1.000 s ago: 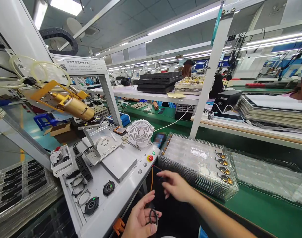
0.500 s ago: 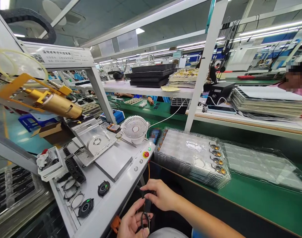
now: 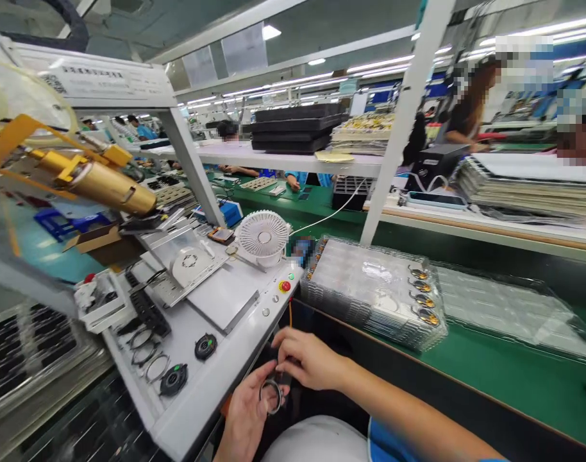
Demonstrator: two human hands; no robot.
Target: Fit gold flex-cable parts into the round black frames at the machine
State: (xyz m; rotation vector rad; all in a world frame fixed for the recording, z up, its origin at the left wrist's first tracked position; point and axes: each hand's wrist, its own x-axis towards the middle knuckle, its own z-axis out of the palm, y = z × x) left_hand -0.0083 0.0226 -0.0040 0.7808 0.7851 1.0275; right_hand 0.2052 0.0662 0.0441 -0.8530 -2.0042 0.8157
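Low in front of my body, my left hand [image 3: 247, 407] is closed around a round metal watch case ring [image 3: 279, 399], seen at a slant. My right hand [image 3: 312, 360] is just above it, thumb and fingers pinched together close to the left fingertips. What lies in that pinch is too small and dark to make out. On the white machine table to the left lie two dark round watch parts, a nearer watch back [image 3: 174, 380] and a farther watch back [image 3: 206, 346]. Several loose rings [image 3: 157, 368] lie beside them.
A machine with a gold cylinder [image 3: 115, 188] and metal fixture [image 3: 190, 260] stands left. Near it are a white fan [image 3: 263, 237] and a red button [image 3: 285, 286]. Stacked clear trays [image 3: 365, 282] holding orange-and-black parts lie right, on a green bench [image 3: 504, 391]. A post [image 3: 399, 128] rises behind.
The ring in my left hand has turned to face the camera more. Both hands have risen slightly, and the view has shifted a little. A person has come into view at the back right.
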